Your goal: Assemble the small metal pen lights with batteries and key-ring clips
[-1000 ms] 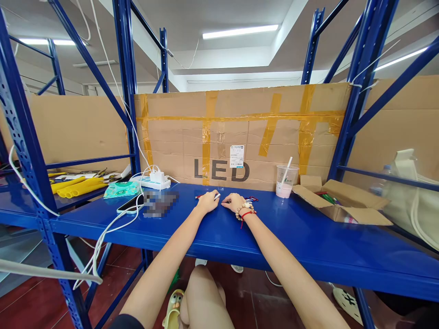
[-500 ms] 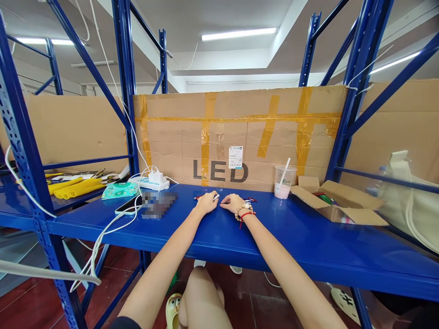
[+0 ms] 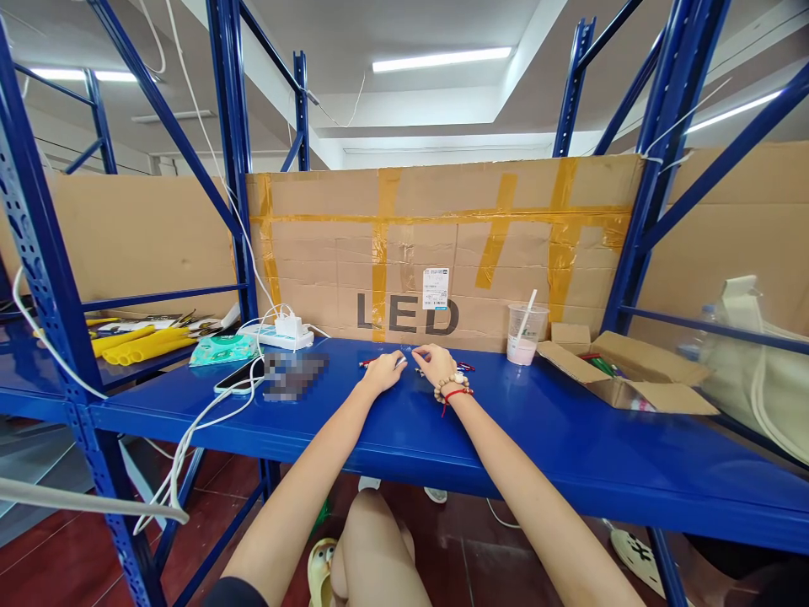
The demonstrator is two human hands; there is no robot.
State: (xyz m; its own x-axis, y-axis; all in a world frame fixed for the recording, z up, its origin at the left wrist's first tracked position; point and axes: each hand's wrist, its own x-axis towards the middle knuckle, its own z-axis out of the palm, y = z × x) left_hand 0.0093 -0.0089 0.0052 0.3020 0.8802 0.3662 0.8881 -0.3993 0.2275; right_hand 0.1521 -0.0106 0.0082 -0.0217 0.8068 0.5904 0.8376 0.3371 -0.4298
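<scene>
My left hand (image 3: 384,372) is closed over the blue shelf top, fingers wrapped round a slim pen-like piece. Its pale, silvery end (image 3: 400,362) sticks out by the thumb. A red, pen-like tip (image 3: 364,364) shows at the left of that hand. Just across a small gap, my right hand (image 3: 436,365) has its fingers bent and drawn together; what they hold, if anything, is too small to make out. Thin red and dark blue pieces (image 3: 466,367) lie behind the right wrist, partly hidden. That wrist wears a bead bracelet (image 3: 450,384) and a red cord.
A plastic cup with a straw (image 3: 522,337) and an open carton (image 3: 623,371) stand on the right. Leftward are a power strip (image 3: 284,335), a green packet (image 3: 222,350), a phone (image 3: 238,378) and white cables (image 3: 208,417). A cardboard sheet (image 3: 316,270) closes the back.
My right hand has risen slightly, its fingertips moving up and away from the shelf top. My left hand stays almost in place with the slim piece. The view shifts very little.
</scene>
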